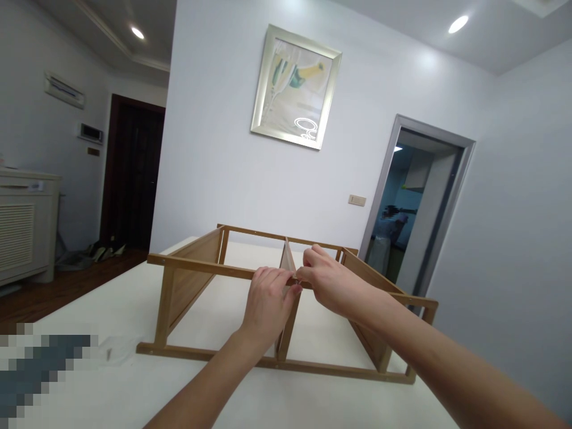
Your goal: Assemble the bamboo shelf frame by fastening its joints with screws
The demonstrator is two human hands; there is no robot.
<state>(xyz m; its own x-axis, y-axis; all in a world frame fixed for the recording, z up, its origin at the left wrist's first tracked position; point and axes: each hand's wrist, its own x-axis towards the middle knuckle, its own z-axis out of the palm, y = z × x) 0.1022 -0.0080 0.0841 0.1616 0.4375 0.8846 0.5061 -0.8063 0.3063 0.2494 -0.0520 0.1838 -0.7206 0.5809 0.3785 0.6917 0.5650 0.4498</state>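
Note:
A wooden shelf rack (214,268) lies on its side on the white table (102,298), with panels at both ends and one in the middle. My left hand (267,304) is closed round the upper front rail where the middle panel (288,256) joins it, its thumb below the joint. Just to the right, my right hand (328,277) has its fingers pinched together at the same joint. A tiny shiny bit shows between the fingertips, too small to name. The hands' fingertips nearly meet and cover most of the joint.
A clear plastic bag (118,350) lies left of the rack, near a blurred dark patch at the table's left edge. Behind stands a wall with a framed picture (297,86). At right, a doorway (420,208) shows a person beyond. A white cabinet (27,226) stands far left.

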